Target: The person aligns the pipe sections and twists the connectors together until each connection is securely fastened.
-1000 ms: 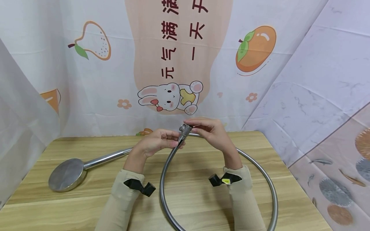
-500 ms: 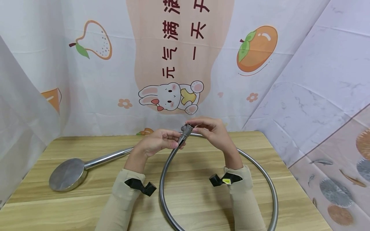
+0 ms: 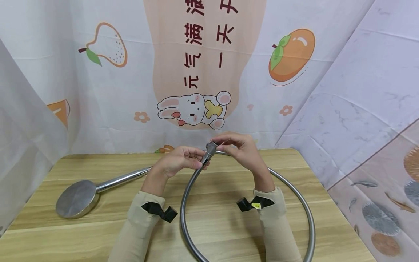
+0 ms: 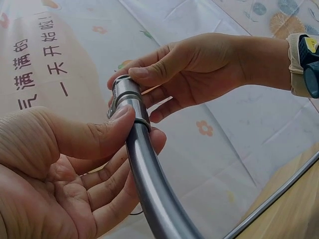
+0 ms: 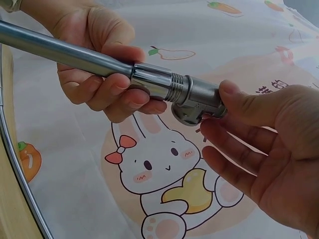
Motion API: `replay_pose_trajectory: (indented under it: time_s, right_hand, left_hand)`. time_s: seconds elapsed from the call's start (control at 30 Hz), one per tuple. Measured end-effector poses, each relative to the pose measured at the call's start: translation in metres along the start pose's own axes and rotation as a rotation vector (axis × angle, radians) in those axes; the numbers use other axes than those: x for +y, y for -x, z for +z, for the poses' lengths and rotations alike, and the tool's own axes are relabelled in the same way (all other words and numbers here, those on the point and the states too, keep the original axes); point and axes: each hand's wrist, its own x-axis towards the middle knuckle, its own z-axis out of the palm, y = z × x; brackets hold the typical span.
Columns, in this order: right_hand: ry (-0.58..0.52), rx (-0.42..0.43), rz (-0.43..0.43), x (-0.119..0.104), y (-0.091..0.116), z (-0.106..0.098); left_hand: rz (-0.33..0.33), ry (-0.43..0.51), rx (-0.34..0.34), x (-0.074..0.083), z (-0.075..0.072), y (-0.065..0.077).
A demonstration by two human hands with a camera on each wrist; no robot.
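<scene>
My left hand (image 3: 173, 160) grips the end of a grey metal shower hose (image 3: 185, 211), thumb and fingers around its shiny end nut (image 5: 152, 79). Seated against that nut is a dull metal pipe fitting (image 5: 202, 97) with a short side branch. Several threads show between the two in the right wrist view. The thumb and fingertips of my right hand (image 3: 243, 149) pinch the fitting's far end. Both hands hold the pieces in the air over the table's back edge. A shower head (image 3: 76, 199) with a long chrome handle lies on the left, its handle tip hidden behind my left hand.
The hose loops toward me and round to the right across the wooden table (image 3: 222, 225), passing behind my right wrist. A printed cloth curtain (image 3: 114, 91) hangs right behind the table, and more cloth (image 3: 353, 94) borders the right side.
My right fingers have shifted slightly on the fitting, and its side branch has turned a little. My left hand keeps its grip in nearly the same spot. The shower head lies still.
</scene>
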Motion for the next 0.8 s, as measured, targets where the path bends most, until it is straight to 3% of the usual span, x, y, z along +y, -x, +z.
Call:
replay_pose_trajectory:
  time_s: [0.8]
  right_hand:
    - [-0.13,-0.036,-0.052,0.0011,-0.0003,-0.0004]
  left_hand:
    - [-0.016,0.038,-0.01,0.0005,0.0002,0.0012]
